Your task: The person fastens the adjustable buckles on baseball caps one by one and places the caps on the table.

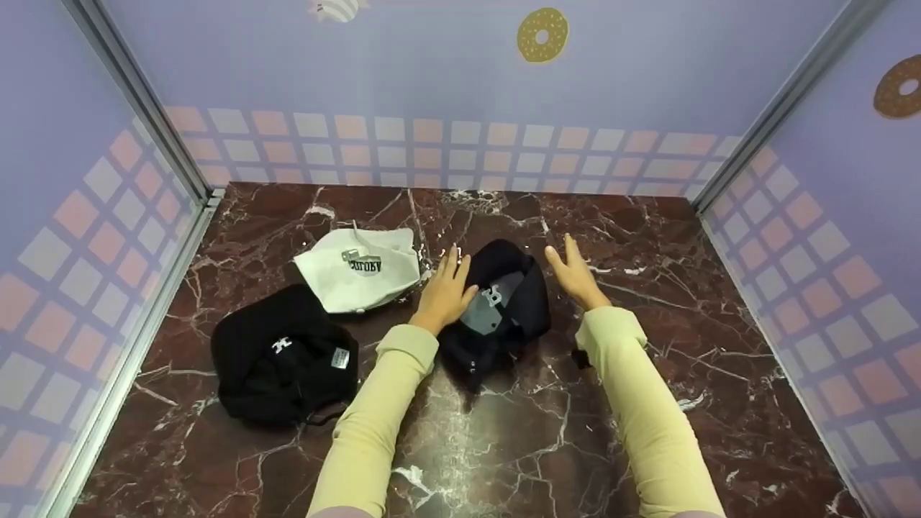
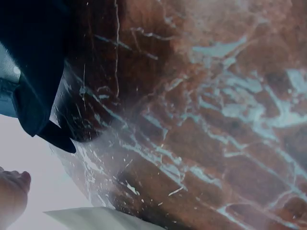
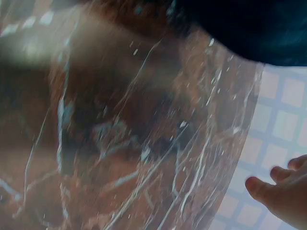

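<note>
"Lying where, that dark cap (image 1: pixel 498 316)?"

"It's sitting on the marbled desk (image 1: pixel 748 432) — between the left hand (image 1: pixel 442 293) and the right hand (image 1: pixel 577 279), with a white cap (image 1: pixel 334 277) and a black cap (image 1: pixel 259 360) lying to its left."

"And the fingers (image 1: pixel 450 266)?"

"The left ones are stretching straight beside the cap; I can't tell whether they're touching it. The right ones are extending too — just clear of it."

Even light, pale glare on the marble surface (image 1: pixel 453 439), hazy, soft-focus wrist views
</note>
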{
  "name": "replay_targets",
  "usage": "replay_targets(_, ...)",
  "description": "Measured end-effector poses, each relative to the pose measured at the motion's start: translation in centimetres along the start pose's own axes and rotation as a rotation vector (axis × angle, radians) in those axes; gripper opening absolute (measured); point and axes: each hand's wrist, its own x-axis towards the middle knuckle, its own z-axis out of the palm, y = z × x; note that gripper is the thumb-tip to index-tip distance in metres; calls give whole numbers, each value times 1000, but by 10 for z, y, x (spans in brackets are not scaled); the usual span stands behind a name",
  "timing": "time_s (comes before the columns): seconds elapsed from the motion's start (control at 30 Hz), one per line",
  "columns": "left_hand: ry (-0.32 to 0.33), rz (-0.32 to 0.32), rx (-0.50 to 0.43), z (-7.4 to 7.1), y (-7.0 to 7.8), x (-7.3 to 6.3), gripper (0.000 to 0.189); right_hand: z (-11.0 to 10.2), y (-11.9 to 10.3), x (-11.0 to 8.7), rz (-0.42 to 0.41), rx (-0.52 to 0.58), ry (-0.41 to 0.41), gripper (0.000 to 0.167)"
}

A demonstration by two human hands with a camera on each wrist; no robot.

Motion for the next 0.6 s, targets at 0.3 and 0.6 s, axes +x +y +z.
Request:
replay_targets(0.3,-116,-126,-96,5,-5,-10,69,12,-18,-4,6,164,-106,73)
replay_targets(0.6,-150,-165,-65,10,-12,-16,70,28,-25,-2,52,306,-205,72)
